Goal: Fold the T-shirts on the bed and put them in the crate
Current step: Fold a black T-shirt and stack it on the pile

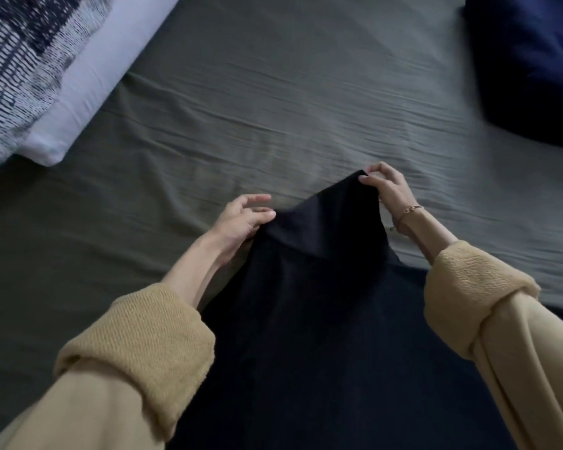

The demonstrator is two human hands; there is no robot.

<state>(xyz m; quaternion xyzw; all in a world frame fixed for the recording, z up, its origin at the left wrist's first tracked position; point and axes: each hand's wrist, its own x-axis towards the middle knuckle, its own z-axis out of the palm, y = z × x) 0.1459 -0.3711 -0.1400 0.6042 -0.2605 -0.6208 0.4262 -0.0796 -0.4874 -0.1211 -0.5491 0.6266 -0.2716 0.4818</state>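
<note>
— So, is any writing showing on the T-shirt (322,303)?
— None is readable; it is looking plain and very dark, its top edge folding over, hanging above the grey bed sheet (273,108).
— And the hands?
— The left hand (241,222) is pinching one upper corner, the right hand (387,186) is pinching the other.

Single head cam, wide-angle, looking forward and down, tilted, close over the grey-green sheeted bed (273,92). Both forearms enter from the bottom edge; striped pillow (20,69) at top left, dark blue cushion (533,60) at top right. No second view.
</note>
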